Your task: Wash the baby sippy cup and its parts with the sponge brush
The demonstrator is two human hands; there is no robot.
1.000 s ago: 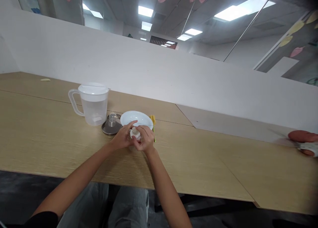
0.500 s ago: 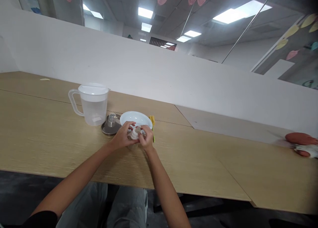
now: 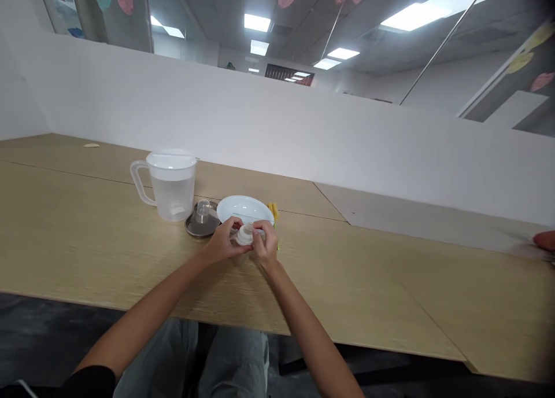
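Pitcher [image 3: 173, 192], translucent, white-lidded, handle to the left; stands on the table [image 3: 108, 230]. Metal dish [image 3: 199, 230], round, just beside it, bearing a small clear cap [image 3: 202, 208]. Left hand [image 3: 222, 240]: thumb and fingers curved about the left side of a white collar [image 3: 244, 236], grasping it. The collar – topped by a pale tip [image 3: 248, 227] – sits between both hands, at the near side of a white bowl [image 3: 240, 206]; what lies beneath it cannot be made out. Right hand [image 3: 267, 242]: fingertips closed on the tip and the collar's right side. Yellow item [image 3: 273, 209], part hidden, beyond the right hand.

Handling, as judged: collar light and stiff, probably plastic; tip likely soft and yielding, slippery if wet; little risk of breakage. Best held by the collar's outer rim.

Differences from one second ago: the tip then stood bare between the hands; right fingers now cover part of it. Pitcher, dish and bowl keep their arrangement – the view alone has shifted.
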